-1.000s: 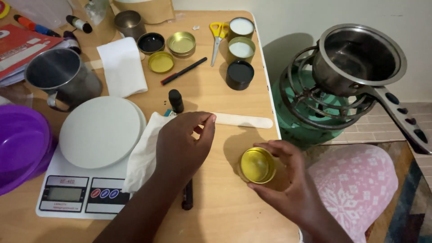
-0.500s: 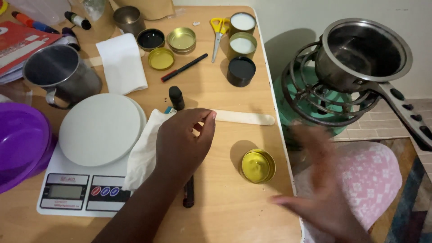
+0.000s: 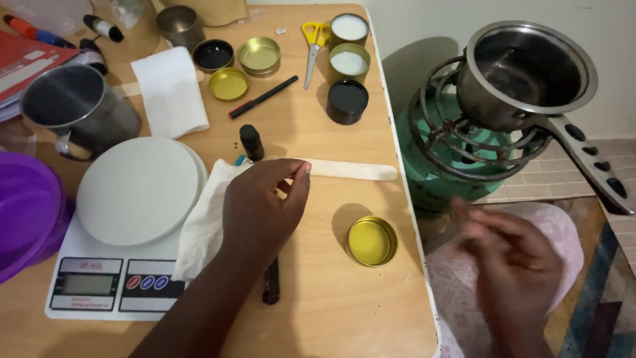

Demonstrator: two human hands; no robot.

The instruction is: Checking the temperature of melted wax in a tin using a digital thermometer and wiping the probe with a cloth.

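My left hand [image 3: 262,212] rests on a crumpled white tissue [image 3: 205,222] in the middle of the wooden table [image 3: 331,311]. Its thumb and fingertips are pinched together beside the left end of a flat wooden stick [image 3: 351,170], and I see nothing between them. A round gold tin [image 3: 372,240] stands alone on the table to the right of that hand. My right hand [image 3: 513,265] is blurred, off the table's right edge over a pink patterned cloth [image 3: 563,232], with its fingers apart and holding nothing.
A white kitchen scale [image 3: 126,219], a purple bowl [image 3: 26,212] and a metal mug [image 3: 79,109] stand at left. Several tins, yellow scissors [image 3: 311,40], a black pen [image 3: 263,97] and a small black bottle [image 3: 251,142] lie further back. A saucepan [image 3: 523,73] sits on a green gas stove [image 3: 437,179] at right.
My right hand has let go of the gold tin and moved right, off the table. The tin now stands alone. My left hand has barely moved.
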